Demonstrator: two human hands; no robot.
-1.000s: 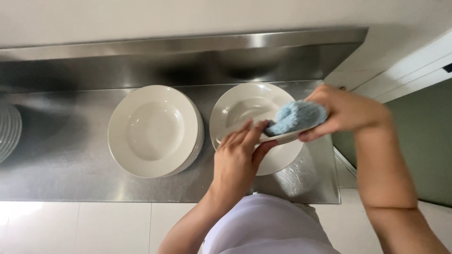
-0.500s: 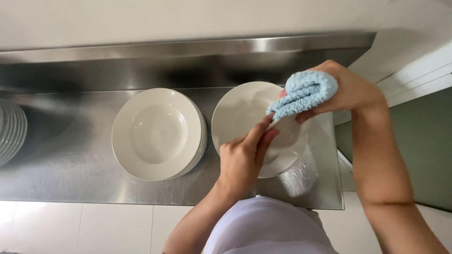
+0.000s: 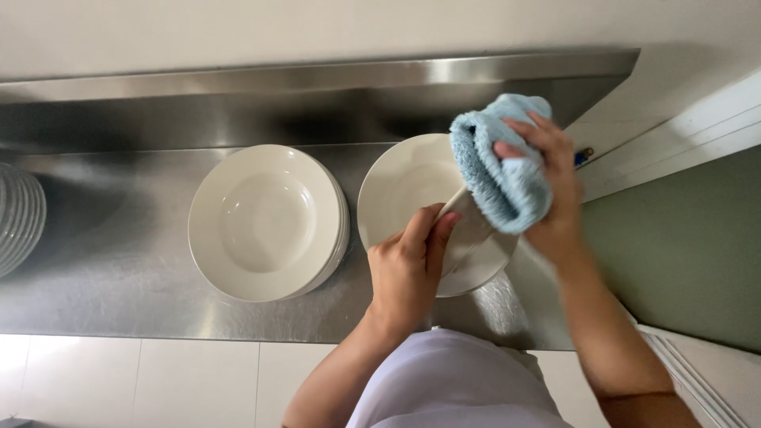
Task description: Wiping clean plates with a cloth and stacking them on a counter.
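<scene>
On the right of the steel counter: a white deep plate (image 3: 412, 190) is held tilted over the counter top, its near rim lifted.
Left hand: the left hand (image 3: 406, 273) grips the plate's near rim, thumb on the inner face and fingers curled under.
Right hand: the right hand (image 3: 547, 182) is clenched round a bunched light-blue cloth (image 3: 499, 170), which sits at the plate's right rim; whether it presses on the rim I cannot tell.
Step in hand: this looks like wiping the plate, with the cloth working along the right edge.
Next move calls for: a firm hold by the left hand while the cloth passes over the face and rim; the plate may need turning to reach the left side.
To the left: a stack of white deep plates (image 3: 265, 222) rests flat, just beside the held plate.
Far left edge: another stack of plates (image 3: 20, 218) is partly cut off.
Surroundings: steel counter (image 3: 111, 277) with a raised back ledge; green wall on the right.
</scene>
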